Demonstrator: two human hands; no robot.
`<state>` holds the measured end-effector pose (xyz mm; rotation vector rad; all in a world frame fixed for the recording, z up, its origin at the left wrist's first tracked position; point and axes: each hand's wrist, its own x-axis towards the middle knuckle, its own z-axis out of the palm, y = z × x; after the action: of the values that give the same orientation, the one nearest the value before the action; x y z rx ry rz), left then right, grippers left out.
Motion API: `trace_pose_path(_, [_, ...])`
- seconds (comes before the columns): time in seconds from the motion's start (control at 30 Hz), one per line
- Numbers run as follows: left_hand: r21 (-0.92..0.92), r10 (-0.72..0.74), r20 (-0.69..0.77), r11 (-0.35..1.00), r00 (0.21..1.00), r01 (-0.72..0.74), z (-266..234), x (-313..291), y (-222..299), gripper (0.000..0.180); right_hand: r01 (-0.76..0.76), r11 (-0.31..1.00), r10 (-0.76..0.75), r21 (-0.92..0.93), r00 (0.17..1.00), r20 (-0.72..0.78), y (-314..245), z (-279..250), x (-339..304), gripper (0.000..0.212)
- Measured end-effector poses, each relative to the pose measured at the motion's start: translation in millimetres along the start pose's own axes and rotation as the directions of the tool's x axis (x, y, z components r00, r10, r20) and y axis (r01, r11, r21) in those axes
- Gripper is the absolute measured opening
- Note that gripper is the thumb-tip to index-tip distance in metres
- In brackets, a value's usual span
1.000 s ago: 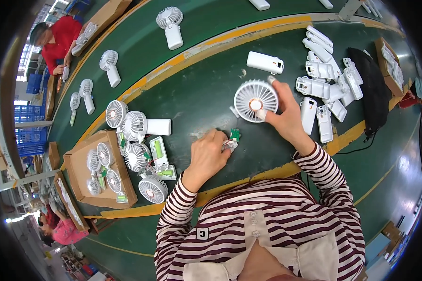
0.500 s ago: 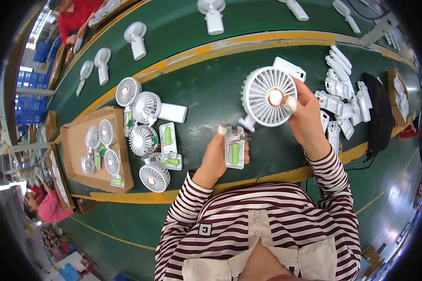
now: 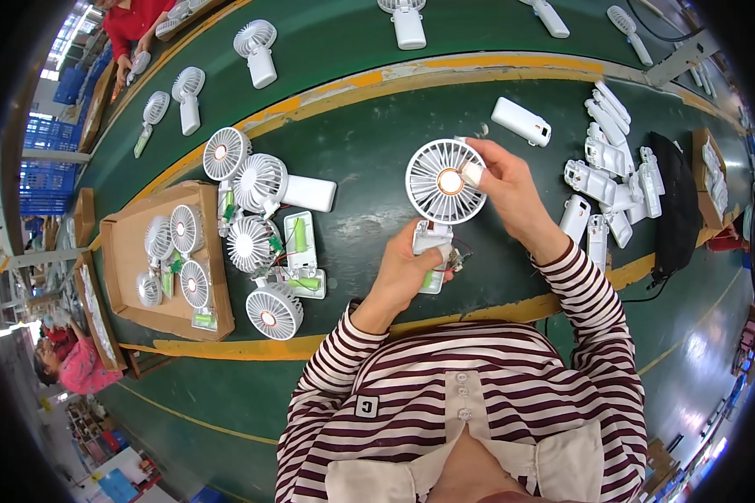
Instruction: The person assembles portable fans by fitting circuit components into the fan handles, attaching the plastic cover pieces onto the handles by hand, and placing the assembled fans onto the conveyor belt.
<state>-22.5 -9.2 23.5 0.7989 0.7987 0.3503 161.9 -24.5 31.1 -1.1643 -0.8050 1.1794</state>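
In my right hand (image 3: 505, 186) is a white round fan head (image 3: 446, 182) with an orange ring at its centre, gripped at its right rim. Below it, my left hand (image 3: 409, 267) holds an open white handle shell (image 3: 430, 237) with a green battery (image 3: 433, 280) inside and thin wires at its right side. The fan head's neck meets the top of the shell; whether it is seated there I cannot tell. My left thumb lies across the shell and covers part of it. A loose white handle cover (image 3: 522, 121) lies beyond my right hand.
Several part-built fans (image 3: 252, 243) lie left of my hands, beside a cardboard tray (image 3: 119, 289) of more fans. White handle shells (image 3: 606, 178) are heaped at right, next to a black cloth (image 3: 673, 201). Fans stand along a green belt (image 3: 327, 42) beyond the yellow edge.
My right hand has brought the fan head left and down onto the top of the handle shell. My left thumb has closed over the shell. Fans on the belt have shifted right.
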Motion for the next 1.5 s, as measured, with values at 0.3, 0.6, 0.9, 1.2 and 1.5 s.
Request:
trace_pose_path(0.3, [-0.168,0.072,0.083,0.984,0.994,-0.057,0.1,3.3,3.1,0.026,-0.006,0.998,0.002,0.056,0.998,0.057,3.8,-8.7,3.6,0.037])
trace_pose_path(0.6, [0.238,0.263,-0.106,0.943,0.959,-0.233,4.4,15.0,-1.3,0.019,0.137,0.972,-0.14,-0.192,0.99,-0.001,5.2,-8.9,7.6,0.038])
trace_pose_path(0.9, [0.036,0.033,-0.099,0.999,0.995,-0.029,9.2,23.2,11.1,0.018,0.687,0.137,-0.524,-0.713,0.661,0.537,-9.0,-10.8,-45.2,0.024])
trace_pose_path(1.2, [0.032,-0.06,-0.084,0.998,0.995,0.063,14.0,22.8,9.8,0.018,0.794,0.013,-0.212,-0.607,0.596,0.775,-19.6,-17.7,-39.1,0.012])
trace_pose_path(1.5, [0.046,-0.206,0.252,0.979,0.946,0.201,4.5,22.6,16.5,0.034,0.698,0.182,-0.083,-0.693,0.713,0.696,-56.3,-15.3,-27.9,0.013])
